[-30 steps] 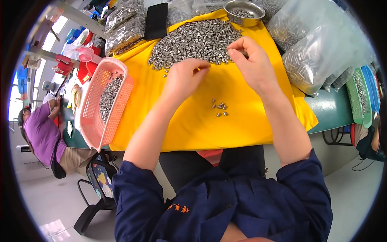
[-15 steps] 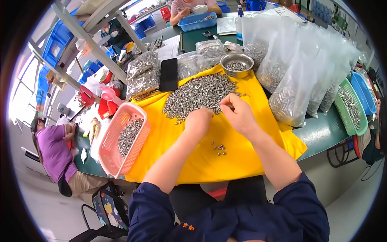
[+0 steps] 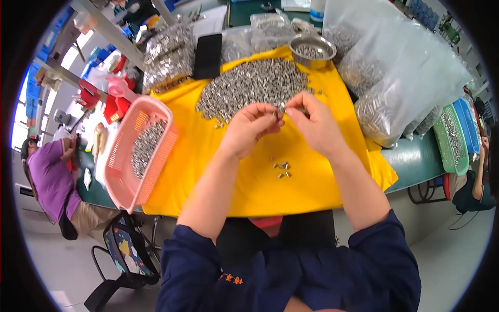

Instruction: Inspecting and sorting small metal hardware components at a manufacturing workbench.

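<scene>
My left hand [image 3: 250, 129] and my right hand [image 3: 316, 126] meet over the near edge of a large pile of small metal fittings [image 3: 254, 86], on a yellow cloth [image 3: 218, 192]. Fingertips of both hands are pinched, nearly touching. A tiny shiny metal fitting [image 3: 282, 105] shows at the right fingertips. Another small grey piece seems pinched in the left fingers, mostly hidden. Closer to me, several loose fittings [image 3: 282, 167] lie on the cloth. To the left, a pink plastic basket [image 3: 117, 179] holds more of them.
A steel bowl [image 3: 318, 61] with fittings stands behind the pile, a black phone [image 3: 208, 56] at its back left. Filled clear bags [image 3: 382, 112] crowd the right, beside a green basket [image 3: 448, 156]. Packed bags [image 3: 169, 65] lie back left. A person in purple [image 3: 52, 171] works far left.
Both hands have come up from the pile and closer together, the left one turned with its fingers toward the right. The view has tilted down, so the table sits higher in the picture.
</scene>
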Tool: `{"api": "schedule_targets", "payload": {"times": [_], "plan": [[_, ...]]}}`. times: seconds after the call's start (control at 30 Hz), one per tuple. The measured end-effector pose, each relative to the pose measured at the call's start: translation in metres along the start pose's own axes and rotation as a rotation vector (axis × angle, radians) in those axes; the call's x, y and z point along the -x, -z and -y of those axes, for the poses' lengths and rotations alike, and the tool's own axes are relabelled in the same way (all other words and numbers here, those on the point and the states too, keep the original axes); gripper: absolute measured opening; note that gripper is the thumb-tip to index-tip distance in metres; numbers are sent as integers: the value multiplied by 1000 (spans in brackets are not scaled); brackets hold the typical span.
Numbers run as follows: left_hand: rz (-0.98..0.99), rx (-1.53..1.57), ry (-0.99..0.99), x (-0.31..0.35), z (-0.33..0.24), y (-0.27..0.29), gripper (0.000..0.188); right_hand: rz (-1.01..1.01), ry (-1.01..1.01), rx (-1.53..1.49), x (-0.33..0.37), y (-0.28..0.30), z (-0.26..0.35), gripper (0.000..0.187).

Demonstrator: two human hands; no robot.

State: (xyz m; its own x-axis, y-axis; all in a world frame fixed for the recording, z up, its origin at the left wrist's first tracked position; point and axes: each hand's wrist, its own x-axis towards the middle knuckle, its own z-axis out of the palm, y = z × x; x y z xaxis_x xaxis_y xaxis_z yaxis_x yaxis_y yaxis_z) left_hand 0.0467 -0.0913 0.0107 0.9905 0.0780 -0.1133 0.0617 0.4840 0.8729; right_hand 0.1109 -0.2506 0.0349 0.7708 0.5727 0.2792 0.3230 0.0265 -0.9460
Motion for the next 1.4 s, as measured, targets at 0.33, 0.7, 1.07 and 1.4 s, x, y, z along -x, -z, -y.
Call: {"api": "schedule_targets", "payload": {"times": [0.33, 0.7, 1.07, 1.4], "plan": [[57, -124, -105, 6, 2, 2, 17, 137, -38, 63, 4, -1, 4, 7], [-96, -529, -157, 9, -1, -8, 13, 86, 224, 459, 11, -7, 2, 6], [-239, -1071, -288, 7, -2, -2, 13, 54, 80, 377, 4, -5, -6, 5], [-13, -144, -94, 10, -2, -10, 15, 37, 54, 151, 4, -2, -1, 7]]}}
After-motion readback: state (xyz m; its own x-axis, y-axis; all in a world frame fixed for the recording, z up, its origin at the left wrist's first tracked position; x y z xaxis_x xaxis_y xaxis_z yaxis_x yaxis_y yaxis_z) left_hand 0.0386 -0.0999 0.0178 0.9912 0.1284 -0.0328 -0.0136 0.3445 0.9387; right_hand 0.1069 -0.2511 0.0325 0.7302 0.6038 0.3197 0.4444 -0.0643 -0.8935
